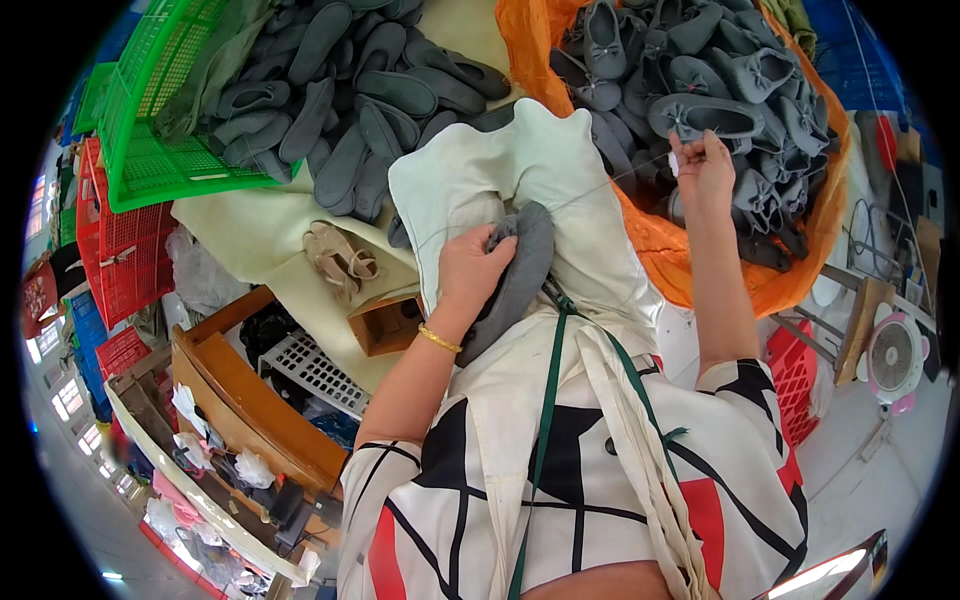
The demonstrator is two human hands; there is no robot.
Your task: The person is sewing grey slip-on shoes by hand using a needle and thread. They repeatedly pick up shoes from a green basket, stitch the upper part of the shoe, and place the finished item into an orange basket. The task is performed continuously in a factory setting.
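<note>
A dark grey slip-on shoe [520, 265] rests on the white cloth [460, 170] over my lap. Gripping its upper edge, my left hand [474, 268] is closed with thumb and fingers on the fabric. A thin thread [610, 184] runs taut from the shoe up to the right. My right hand [704, 165], raised over the orange sack, pinches the thread's far end; whether a needle is between the fingertips is too small to tell. Behind those fingertips lie grey shoes with small bows [705, 116], heaped in the orange sack [655, 240].
More grey shoes [380, 110] are piled at the far left, by a tipped green crate [135, 150]. Beige sandals [340, 258] and a small wooden box [385, 327] sit at left. A wooden bench [230, 380] stands nearer, and a fan [895, 355] at right.
</note>
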